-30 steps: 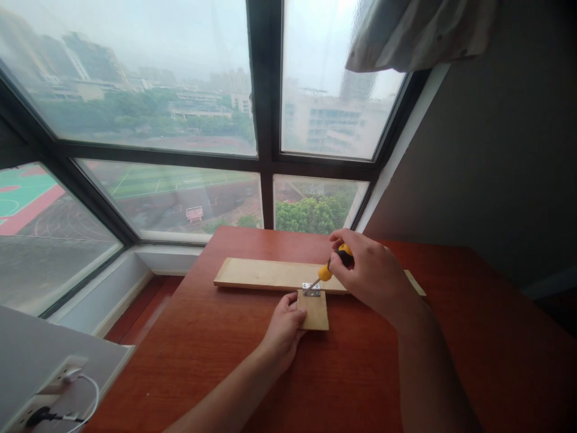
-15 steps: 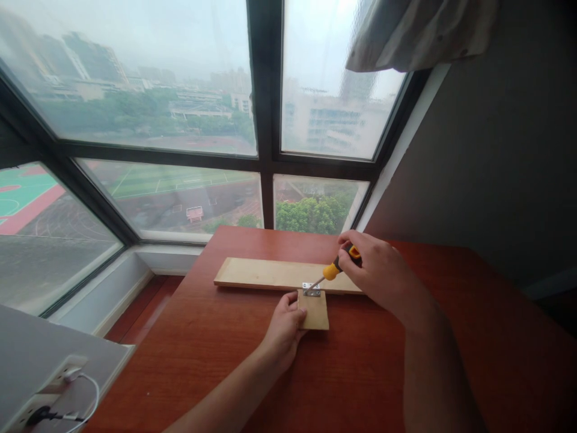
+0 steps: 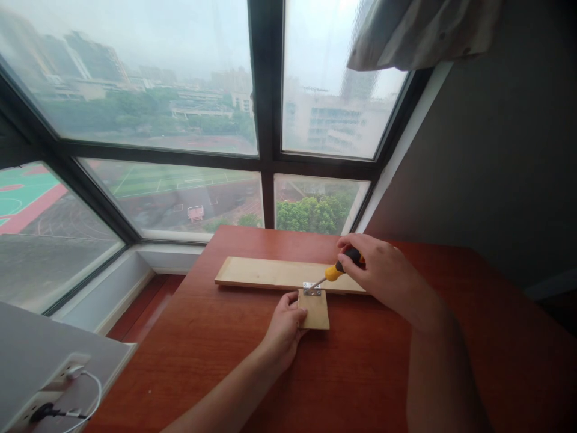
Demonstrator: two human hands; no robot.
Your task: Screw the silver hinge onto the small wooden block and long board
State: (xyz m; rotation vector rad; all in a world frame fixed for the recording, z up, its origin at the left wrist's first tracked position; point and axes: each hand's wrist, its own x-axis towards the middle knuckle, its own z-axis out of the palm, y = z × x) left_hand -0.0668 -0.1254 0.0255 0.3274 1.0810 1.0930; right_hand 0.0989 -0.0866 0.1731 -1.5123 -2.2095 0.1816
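My left hand is closed on the left side of a small square wooden board, thumb on top. A silver metal hinge joins the small board's far edge to a long, pale wooden plank lying crosswise on the table. My right hand grips the handle of a yellow and black screwdriver. The screwdriver slants down to the left, its tip at the left part of the hinge's near leaf. Whether a screw sits under the tip is too small to make out.
The reddish-brown wooden table reaches up to the dark window frame. Low on the left are wall sockets with a white plug and a black plug. A curtain hangs at upper right.
My right hand has turned the screwdriver handle slightly, so more black shows on it. The tip stays at the hinge, and my left hand and both boards keep their place.
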